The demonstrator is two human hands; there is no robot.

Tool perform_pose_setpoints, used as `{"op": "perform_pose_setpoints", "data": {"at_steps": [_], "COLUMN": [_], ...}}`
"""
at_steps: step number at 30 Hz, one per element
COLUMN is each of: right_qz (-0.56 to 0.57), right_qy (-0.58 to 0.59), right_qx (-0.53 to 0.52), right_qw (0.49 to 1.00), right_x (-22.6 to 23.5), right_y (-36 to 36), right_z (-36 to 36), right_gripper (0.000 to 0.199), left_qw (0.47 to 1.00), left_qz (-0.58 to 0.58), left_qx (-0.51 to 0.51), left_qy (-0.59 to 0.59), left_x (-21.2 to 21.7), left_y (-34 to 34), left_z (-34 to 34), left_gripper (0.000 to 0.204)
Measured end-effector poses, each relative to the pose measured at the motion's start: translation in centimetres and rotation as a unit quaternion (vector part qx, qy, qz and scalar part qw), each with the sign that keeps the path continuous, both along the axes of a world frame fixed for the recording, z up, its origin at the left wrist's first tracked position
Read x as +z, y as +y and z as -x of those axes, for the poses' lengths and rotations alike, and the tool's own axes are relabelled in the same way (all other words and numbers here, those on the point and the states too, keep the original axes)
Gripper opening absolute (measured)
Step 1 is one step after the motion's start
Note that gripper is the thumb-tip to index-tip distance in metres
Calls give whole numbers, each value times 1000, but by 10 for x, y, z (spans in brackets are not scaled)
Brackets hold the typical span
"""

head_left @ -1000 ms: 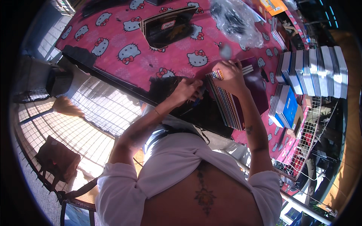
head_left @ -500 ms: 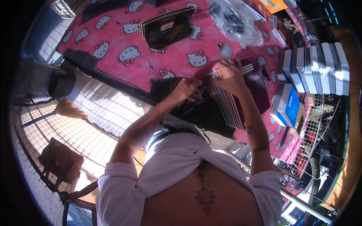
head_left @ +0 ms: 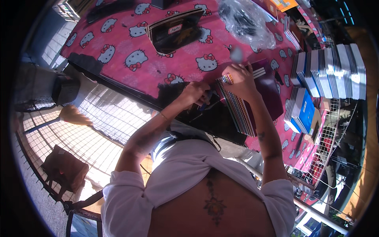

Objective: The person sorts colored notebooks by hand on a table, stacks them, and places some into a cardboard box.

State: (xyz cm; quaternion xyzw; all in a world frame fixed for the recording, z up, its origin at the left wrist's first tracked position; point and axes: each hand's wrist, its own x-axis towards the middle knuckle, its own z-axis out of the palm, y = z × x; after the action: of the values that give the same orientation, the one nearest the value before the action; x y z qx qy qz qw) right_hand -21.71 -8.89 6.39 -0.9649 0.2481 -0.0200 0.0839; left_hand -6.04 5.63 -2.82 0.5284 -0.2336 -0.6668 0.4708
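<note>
Sorting through a stack of spiral-bound notebooks [head_left: 237, 108] is the step that seems to be in hand: the right hand [head_left: 239, 78] is resting curled over the top edge of the stack, fingers closed on the uppermost covers, while the left hand [head_left: 196, 93] is sitting just to its left, closed around what looks like a small dark blue object, too shadowed to name. The stack is lying tilted against a maroon cover [head_left: 268, 91] directly under and to the right of the right hand, at the near edge of the pink cartoon-cat worktop [head_left: 130, 43]. Judging from this, the next move is calling for a steady hold from the right hand so the stack is not fanning out while the left is working at its spiral edge. Further right of the hands, rows of white-and-blue notebooks [head_left: 327, 71] are standing on edge; beyond the hands, a dark open folder [head_left: 175, 31] and a crumpled clear plastic bag [head_left: 246, 23] are lying on the cloth. Compared with a second ago, almost nothing is changing: both hands are staying on the same spot, the left shifting only slightly toward the spirals.
</note>
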Motion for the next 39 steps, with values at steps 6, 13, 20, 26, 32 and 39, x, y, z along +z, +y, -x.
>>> {"op": "perform_pose_setpoints", "data": {"at_steps": [6,13,20,26,32,39], "right_qz": [22,-12,40,-2,19,11], "right_qy": [-61,2,-83,-8,-55,-68], "right_qx": [15,-6,29,-8,2,8], "right_qw": [998,1000,995,1000,998,998], "right_x": [-3,1,-4,-4,-4,-4], "right_y": [2,1,2,0,2,3], "right_z": [-1,-1,0,2,2,1], "right_gripper": [30,35,30,37,31,32], "left_qw": [1000,999,804,889,1000,962], "left_qz": [11,17,199,147,-13,73], "left_qx": [21,6,5,-81,-22,-28], "left_qy": [-6,34,-561,-426,2,-260], "left_x": [-10,-7,4,3,0,-11], "left_y": [-3,-1,4,-6,-6,-9], "left_z": [2,1,28,0,-7,7], "left_gripper": [32,34,35,34,38,30]}}
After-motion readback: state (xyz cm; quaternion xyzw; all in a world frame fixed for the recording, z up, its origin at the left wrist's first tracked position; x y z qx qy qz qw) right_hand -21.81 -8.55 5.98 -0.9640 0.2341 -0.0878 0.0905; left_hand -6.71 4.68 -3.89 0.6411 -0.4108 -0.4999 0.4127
